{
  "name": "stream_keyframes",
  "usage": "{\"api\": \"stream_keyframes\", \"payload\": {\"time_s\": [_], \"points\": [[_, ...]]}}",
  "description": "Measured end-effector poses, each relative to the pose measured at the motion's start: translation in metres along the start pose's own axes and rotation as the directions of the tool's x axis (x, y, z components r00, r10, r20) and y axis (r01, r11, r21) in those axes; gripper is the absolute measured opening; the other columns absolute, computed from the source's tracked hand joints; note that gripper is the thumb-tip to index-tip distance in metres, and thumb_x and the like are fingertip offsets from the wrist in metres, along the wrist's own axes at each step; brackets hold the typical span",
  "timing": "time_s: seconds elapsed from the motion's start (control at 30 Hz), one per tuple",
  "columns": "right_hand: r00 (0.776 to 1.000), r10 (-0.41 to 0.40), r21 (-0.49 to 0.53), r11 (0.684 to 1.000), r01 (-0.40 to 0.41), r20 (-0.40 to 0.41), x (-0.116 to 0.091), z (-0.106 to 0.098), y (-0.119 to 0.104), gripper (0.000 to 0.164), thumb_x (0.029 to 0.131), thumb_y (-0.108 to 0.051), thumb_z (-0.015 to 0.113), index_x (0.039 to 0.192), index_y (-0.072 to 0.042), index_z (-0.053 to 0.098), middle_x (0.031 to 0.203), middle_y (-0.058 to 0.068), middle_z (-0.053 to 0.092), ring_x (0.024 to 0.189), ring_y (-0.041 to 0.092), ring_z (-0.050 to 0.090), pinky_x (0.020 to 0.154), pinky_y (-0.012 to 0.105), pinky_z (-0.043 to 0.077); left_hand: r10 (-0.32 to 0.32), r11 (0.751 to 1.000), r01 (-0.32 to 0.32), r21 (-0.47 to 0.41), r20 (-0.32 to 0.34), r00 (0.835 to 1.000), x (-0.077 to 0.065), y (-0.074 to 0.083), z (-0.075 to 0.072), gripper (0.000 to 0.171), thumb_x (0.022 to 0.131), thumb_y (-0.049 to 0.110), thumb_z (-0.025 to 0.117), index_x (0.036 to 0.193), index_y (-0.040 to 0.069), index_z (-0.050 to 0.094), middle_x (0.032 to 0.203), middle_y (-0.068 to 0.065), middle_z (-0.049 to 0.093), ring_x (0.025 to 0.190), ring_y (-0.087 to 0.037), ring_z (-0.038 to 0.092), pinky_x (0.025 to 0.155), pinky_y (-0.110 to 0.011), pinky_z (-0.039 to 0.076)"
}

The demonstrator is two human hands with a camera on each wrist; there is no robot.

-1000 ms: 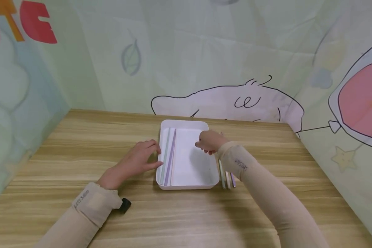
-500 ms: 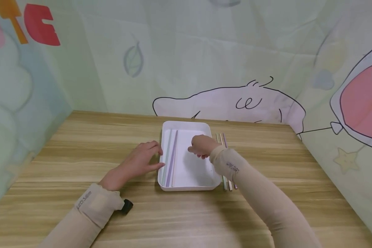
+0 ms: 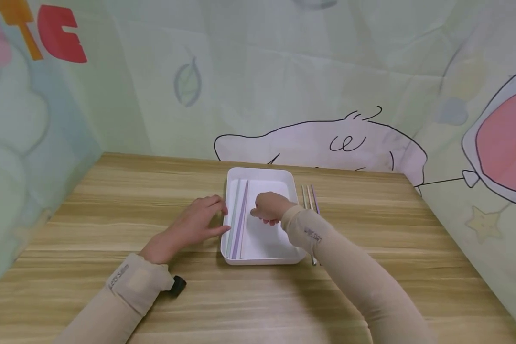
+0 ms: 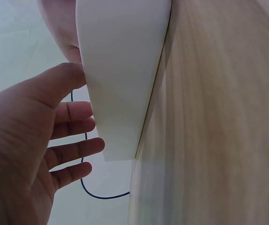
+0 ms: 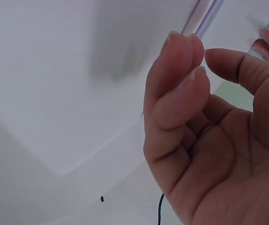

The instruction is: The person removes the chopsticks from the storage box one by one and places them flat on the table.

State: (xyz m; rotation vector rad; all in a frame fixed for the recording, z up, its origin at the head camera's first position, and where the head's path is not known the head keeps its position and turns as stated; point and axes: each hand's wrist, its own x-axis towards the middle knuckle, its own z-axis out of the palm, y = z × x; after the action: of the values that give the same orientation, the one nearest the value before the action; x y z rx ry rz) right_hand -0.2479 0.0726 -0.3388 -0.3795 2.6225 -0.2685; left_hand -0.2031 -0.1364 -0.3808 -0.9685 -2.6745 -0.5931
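A white shallow tray (image 3: 262,262) sits on the wooden table in the head view. Along its left side lie a pale green stick (image 3: 233,217), a purple stick (image 3: 239,224) and a pinkish stick (image 3: 243,229), all slim and chopstick-like. My left hand (image 3: 195,220) has its thumb and fingertips at the tray's left rim; the left wrist view shows the fingers spread against that edge. Over the middle of the tray hovers my right hand (image 3: 272,206), fingers bent. In the right wrist view its thumb (image 5: 233,65) stands slightly apart from the fingertips, with nothing between them.
Right of the tray, several similar sticks (image 3: 309,196) lie side by side on the table (image 3: 155,181), partly hidden by the right sleeve (image 3: 352,263). A cartoon-printed cloth wall (image 3: 258,81) rises behind the table's far edge.
My right hand has moved left from the tray's right rim over its middle, closer to the sticks inside. My left hand has stayed at the left rim.
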Motion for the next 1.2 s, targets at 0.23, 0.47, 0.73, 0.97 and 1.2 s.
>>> {"api": "stream_keyframes", "payload": {"time_s": [0.23, 0.47, 0.73, 0.97, 1.2], "points": [[1.0, -0.002, 0.0, 1.0, 0.002, 0.022, 0.009, 0.007, -0.005, 0.029, 0.097, -0.029, 0.053, 0.075, -0.012, 0.058, 0.062, -0.001, 0.055, 0.05, 0.011, 0.052, 0.047, 0.021, 0.042, 0.012, 1.0, -0.012, 0.001, -0.002, 1.0, 0.002, 0.0, 0.001, 0.029, 0.08, 0.028, 0.077, 0.094, 0.007, 0.063, 0.102, -0.006, 0.064, 0.092, -0.021, 0.059, 0.086, -0.041, 0.049], [0.999, 0.007, 0.014, 1.0, -0.007, 0.033, 0.013, 0.012, -0.013, 0.03, 0.097, -0.027, 0.053, 0.071, -0.012, 0.054, 0.06, 0.0, 0.053, 0.046, 0.011, 0.05, 0.043, 0.021, 0.04, 0.027, 1.0, -0.027, -0.003, -0.011, 1.0, 0.002, -0.001, 0.002, 0.029, 0.08, 0.028, 0.077, 0.093, 0.007, 0.063, 0.101, -0.007, 0.064, 0.091, -0.021, 0.059, 0.085, -0.041, 0.048], [0.999, 0.034, -0.046, 0.998, -0.032, 0.041, 0.018, 0.019, -0.018, 0.033, 0.096, -0.027, 0.052, 0.066, -0.013, 0.051, 0.053, -0.002, 0.052, 0.042, 0.01, 0.049, 0.041, 0.022, 0.038, 0.034, 0.999, -0.034, 0.001, -0.014, 0.999, 0.001, 0.0, 0.003, 0.029, 0.079, 0.028, 0.077, 0.092, 0.006, 0.063, 0.099, -0.006, 0.063, 0.089, -0.02, 0.059, 0.084, -0.042, 0.048], [0.997, 0.071, -0.068, 0.995, -0.069, 0.023, 0.019, 0.021, -0.021, 0.034, 0.096, -0.029, 0.052, 0.066, -0.013, 0.052, 0.05, -0.003, 0.051, 0.04, 0.01, 0.047, 0.041, 0.021, 0.036, 0.033, 0.999, -0.032, 0.006, -0.02, 0.999, 0.001, -0.001, 0.002, 0.029, 0.079, 0.028, 0.077, 0.092, 0.006, 0.062, 0.099, -0.006, 0.063, 0.09, -0.02, 0.059, 0.084, -0.042, 0.048], [0.996, 0.085, -0.062, 0.994, -0.085, -0.01, 0.02, 0.024, -0.025, 0.035, 0.095, -0.028, 0.054, 0.063, -0.013, 0.051, 0.049, -0.002, 0.05, 0.039, 0.01, 0.047, 0.041, 0.02, 0.035, 0.036, 0.999, -0.036, 0.006, -0.022, 0.999, 0.001, -0.002, 0.002, 0.029, 0.079, 0.028, 0.077, 0.092, 0.007, 0.062, 0.098, -0.005, 0.063, 0.09, -0.02, 0.058, 0.085, -0.042, 0.048]]}}
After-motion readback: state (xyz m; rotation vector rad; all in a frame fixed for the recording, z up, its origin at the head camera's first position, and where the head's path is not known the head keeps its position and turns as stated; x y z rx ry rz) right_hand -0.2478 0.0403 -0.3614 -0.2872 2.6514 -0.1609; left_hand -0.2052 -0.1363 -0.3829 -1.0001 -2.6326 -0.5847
